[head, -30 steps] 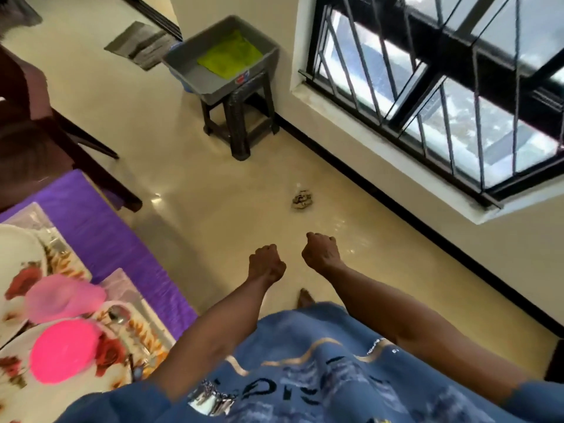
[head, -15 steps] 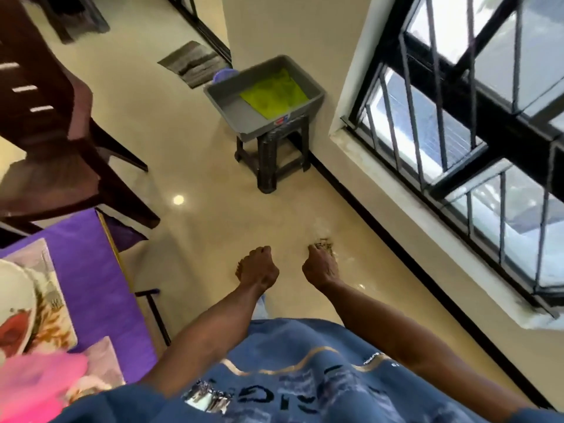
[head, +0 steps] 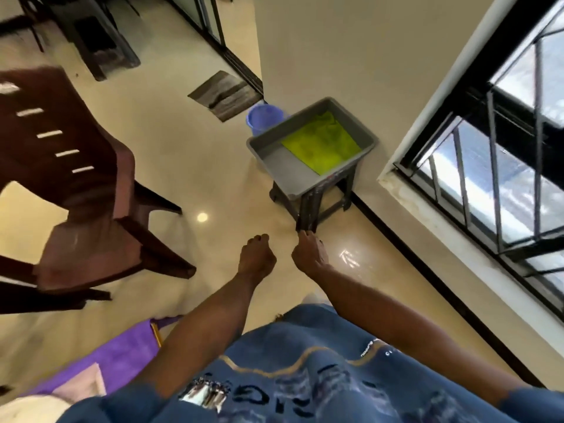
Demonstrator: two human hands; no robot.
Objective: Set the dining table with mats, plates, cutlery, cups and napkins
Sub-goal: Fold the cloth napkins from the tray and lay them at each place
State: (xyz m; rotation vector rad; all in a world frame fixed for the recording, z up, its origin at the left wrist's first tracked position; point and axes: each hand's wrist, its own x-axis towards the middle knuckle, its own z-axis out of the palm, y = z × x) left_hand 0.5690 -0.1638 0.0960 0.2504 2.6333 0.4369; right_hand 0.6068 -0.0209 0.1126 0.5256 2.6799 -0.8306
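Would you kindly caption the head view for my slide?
Both hands empty, person faces a grey tub holding a green cloth.

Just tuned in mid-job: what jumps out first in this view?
The bright green cloth lying in a grey tub on a dark stool by the wall, right of centre, catches the eye first. Below it, both hands, left and right, are held out over the floor with nothing in them. A dark brown chair fills the left side.
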